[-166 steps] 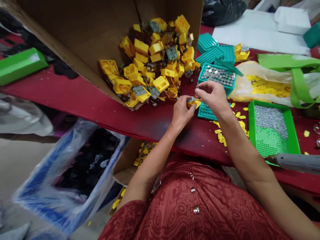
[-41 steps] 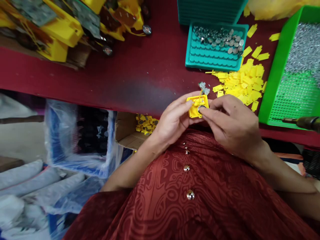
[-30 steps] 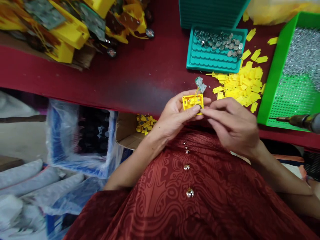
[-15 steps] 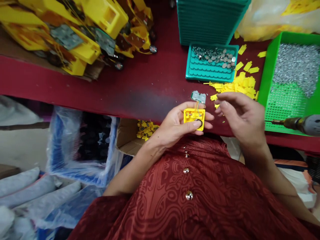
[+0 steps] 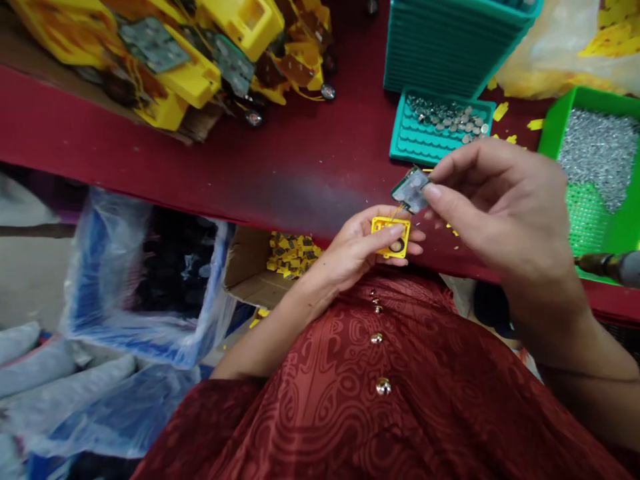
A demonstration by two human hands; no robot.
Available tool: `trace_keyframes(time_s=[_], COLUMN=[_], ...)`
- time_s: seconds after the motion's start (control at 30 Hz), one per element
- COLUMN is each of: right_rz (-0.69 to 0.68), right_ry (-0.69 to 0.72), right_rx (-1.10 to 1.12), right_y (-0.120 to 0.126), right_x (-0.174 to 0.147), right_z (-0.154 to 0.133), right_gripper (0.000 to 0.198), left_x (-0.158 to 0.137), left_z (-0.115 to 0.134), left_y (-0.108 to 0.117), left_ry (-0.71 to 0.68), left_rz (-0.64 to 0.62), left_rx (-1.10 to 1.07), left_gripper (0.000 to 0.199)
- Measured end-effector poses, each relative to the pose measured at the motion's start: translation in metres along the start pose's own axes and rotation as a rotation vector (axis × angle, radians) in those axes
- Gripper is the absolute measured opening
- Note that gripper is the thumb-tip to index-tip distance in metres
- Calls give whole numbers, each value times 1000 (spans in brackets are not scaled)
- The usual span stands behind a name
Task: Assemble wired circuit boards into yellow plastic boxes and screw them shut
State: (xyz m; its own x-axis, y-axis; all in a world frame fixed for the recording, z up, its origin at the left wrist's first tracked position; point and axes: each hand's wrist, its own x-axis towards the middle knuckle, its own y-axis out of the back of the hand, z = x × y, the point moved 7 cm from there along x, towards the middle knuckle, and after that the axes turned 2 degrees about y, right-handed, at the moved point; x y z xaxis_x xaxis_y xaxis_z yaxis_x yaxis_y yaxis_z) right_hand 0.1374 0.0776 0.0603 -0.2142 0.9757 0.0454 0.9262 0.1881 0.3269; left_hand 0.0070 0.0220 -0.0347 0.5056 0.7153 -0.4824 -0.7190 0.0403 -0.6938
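Note:
My left hand (image 5: 357, 243) is closed round a small yellow plastic casing (image 5: 399, 230), its open side facing up and the thumb pressing across it. A round disc with a dark rim (image 5: 397, 246) sits inside the casing. Thin wires run from the casing to a grey-green circuit board (image 5: 413, 189) tilted just above it. Between thumb and fingers, my right hand (image 5: 510, 200) pinches the right edge of that board.
Round metal cells lie in a teal tray (image 5: 415, 150) by a tall teal stack (image 5: 450, 47). At right, a green basket (image 5: 553, 127) holds many screws, near a power screwdriver (image 5: 613, 267). Yellow casings with boards (image 5: 200, 80) pile at upper left. A cardboard box (image 5: 250, 280) stands below the table edge.
My right hand has moved in and taken hold of the circuit board, which is now raised and tilted. My left thumb has shifted up across the casing. The view has shifted slightly.

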Motion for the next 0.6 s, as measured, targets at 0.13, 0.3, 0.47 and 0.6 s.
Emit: trace_keyframes(time_s=[0.13,0.3,0.47,0.6], right_rz=[-43,-203,-337,-306], right_ry=[310,542,601,585], right_rx=[-317,-473,-482,-505], right_y=[-21,-47,-56,-47], right_x=[-18,-36,-44,-45], right_z=[-35,-39,-33,-36], right_gripper=[6,11,14,19], left_x=[-2,-13,-20,-20], left_z=[6,14,18,18], left_y=[16,30,28,21], left_ry=[-105,-115,-103,-105], left_rz=[87,95,163,133], left_rx=[-47,-79,-70,-34], left_gripper=[39,44,38,38])
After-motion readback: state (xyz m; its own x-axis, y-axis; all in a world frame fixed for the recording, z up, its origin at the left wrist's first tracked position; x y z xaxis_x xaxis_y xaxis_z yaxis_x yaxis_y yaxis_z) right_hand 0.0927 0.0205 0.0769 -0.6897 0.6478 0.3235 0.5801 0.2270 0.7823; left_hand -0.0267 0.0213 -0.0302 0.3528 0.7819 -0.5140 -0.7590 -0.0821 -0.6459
